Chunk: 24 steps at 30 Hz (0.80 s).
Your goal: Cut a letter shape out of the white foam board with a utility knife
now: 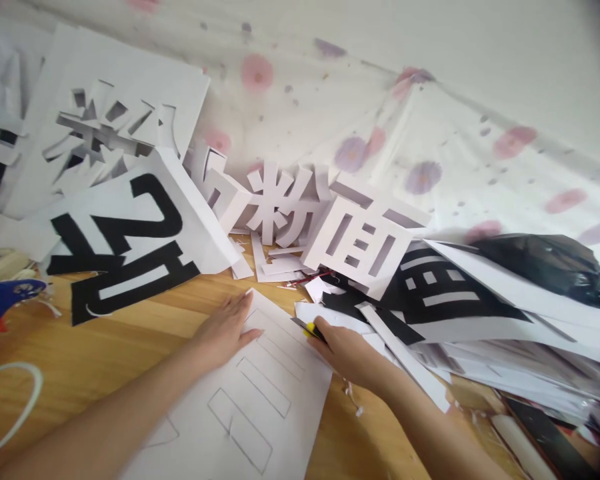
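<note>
In the head view, the white board (pixel 250 400) lies flat on the wooden table (pixel 150 340), directly before the person. The left hand (pixel 227 335) rests palm down across its upper part, fingers extended, thumb apart, grasping nothing. The right hand (pixel 343 347) is curled firmly around a yellow-and-black cutter knife (pixel 310 328), blade exposed beside the board's right edge; whether the tip touches cannot be determined.

Progress: slim rectangles are pencilled on the board, and none appears cut out. Behind it, the "粉" character (pixel 275 210) and the "面" character (pixel 363 240) stand as formed, raised pieces. In my judgement, the marking is well advanced and the cutting of this board remains.

Materials: the board is matt, smooth and stiff; the table shows pale, streaked grain. The raised characters have crisp edges and deep sides. Printed sheets (pixel 445 280) bear bold black shapes. Straight offcuts (pixel 405 357) lie loosely at right. A thin, creased floral covering (pixel 300 100) hangs behind.
</note>
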Motion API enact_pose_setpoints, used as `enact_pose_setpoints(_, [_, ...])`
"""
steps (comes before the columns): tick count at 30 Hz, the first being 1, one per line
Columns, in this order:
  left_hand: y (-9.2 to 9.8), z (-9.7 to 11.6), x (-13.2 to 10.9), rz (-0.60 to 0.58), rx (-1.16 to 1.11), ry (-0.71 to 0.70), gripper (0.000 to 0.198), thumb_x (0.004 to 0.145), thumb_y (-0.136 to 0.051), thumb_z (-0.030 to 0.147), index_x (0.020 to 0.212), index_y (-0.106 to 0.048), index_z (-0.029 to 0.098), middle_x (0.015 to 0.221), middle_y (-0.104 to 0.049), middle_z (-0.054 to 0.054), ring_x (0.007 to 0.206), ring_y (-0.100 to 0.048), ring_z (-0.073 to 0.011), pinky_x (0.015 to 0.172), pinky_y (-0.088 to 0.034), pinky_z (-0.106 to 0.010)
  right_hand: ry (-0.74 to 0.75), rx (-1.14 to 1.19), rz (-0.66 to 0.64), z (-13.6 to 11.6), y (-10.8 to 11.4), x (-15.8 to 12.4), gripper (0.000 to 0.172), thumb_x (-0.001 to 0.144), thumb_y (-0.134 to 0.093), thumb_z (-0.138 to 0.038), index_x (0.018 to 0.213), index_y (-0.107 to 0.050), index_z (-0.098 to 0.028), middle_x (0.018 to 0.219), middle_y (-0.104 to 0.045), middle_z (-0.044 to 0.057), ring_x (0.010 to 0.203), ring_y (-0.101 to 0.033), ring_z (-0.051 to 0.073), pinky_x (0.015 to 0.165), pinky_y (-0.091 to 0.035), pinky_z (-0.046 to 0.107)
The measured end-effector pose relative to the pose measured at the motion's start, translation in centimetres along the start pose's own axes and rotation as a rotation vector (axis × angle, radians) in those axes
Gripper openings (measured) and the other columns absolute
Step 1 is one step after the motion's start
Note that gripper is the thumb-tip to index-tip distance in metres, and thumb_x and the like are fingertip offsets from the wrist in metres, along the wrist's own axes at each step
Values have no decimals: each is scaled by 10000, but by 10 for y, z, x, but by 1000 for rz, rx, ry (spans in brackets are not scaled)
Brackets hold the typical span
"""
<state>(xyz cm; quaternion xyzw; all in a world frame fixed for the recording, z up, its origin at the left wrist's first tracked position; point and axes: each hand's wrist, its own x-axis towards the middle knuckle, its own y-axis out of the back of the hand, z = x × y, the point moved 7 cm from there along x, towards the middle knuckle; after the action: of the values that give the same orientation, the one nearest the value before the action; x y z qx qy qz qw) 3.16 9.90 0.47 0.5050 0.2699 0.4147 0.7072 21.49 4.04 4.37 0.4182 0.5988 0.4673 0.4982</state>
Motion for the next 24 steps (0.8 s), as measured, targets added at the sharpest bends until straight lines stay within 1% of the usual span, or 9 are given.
enact_pose_setpoints(2, [0,0,0,9,-7,-16,719,841,-354,520,1383,-223,65,1441,-239,-165,1325,-220,-275,1052,-234,-413,44,-34,17,-19,4,24,182,900,-342,-378,895,-424,-216,774,-631,37,694,-591,194,515,-256,256])
enact_pose_setpoints(4, [-1,0,1,17,-20,-26,722,839,-362,518,1381,-229,60,1438,-239,-171,1325,-220,-277,1055,-228,-420,80,-65,15,-35,5,42,177,889,-368,-370,915,-440,-211,797,-637,42,711,-598,198,525,-266,259])
enact_pose_setpoints(7, [-2,-2,2,13,-53,-24,719,837,-372,518,1382,-235,70,1440,-238,-163,1325,-217,-280,1061,-222,-422,104,-107,1,-49,3,54,198,887,-366,-369,925,-460,-200,804,-639,54,723,-603,209,526,-277,262])
enact_pose_setpoints(17, [-1,0,0,-22,-47,-14,746,851,-371,504,1387,-199,14,1452,-204,-160,1333,-195,-275,1084,-183,-405,105,-159,-37,-54,2,57,216,892,-355,-347,945,-488,-185,812,-643,69,733,-605,216,547,-311,264])
enact_pose_setpoints(24, [-2,0,0,1,-73,-37,727,848,-372,509,1383,-224,40,1447,-214,-163,1331,-200,-276,1083,-189,-429,91,-158,-44,-55,1,58,229,898,-336,-348,940,-491,-184,795,-638,69,740,-607,223,560,-332,271])
